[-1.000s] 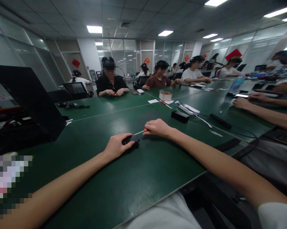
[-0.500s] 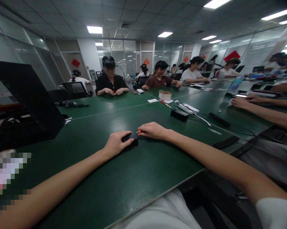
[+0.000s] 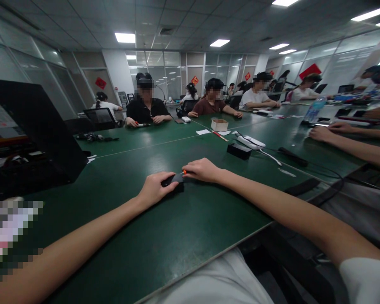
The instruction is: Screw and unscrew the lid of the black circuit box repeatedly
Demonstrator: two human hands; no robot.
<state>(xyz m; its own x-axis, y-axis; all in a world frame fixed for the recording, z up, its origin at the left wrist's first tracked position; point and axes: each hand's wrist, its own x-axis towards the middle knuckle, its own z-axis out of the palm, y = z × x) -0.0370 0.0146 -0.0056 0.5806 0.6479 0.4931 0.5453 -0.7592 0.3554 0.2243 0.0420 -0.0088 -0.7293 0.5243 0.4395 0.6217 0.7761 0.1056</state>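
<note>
On the green table (image 3: 164,236) a small black box (image 3: 179,185) lies in front of me. My left hand (image 3: 154,188) grips its left end, thumb on the near side and fingers over the far side. My right hand (image 3: 202,169) is closed around a small screwdriver (image 3: 184,172); only its orange part and a short piece of thin metal shaft show at the fingertips. The shaft points left at the right end of the box. Whether the tip touches the box I cannot tell. The rest of the tool is hidden by my right hand.
A second black box (image 3: 239,150) and a white power strip (image 3: 251,141) with cables lie to the right. Farther back stands an open carton (image 3: 219,125). A large black case (image 3: 41,131) rises at left. A water bottle (image 3: 315,109) and a co-worker's hands (image 3: 321,133) are at right.
My right hand and the screwdriver have shifted slightly up, with the shaft now over the box's right end. My left hand keeps its grip. The view has shifted a little.
</note>
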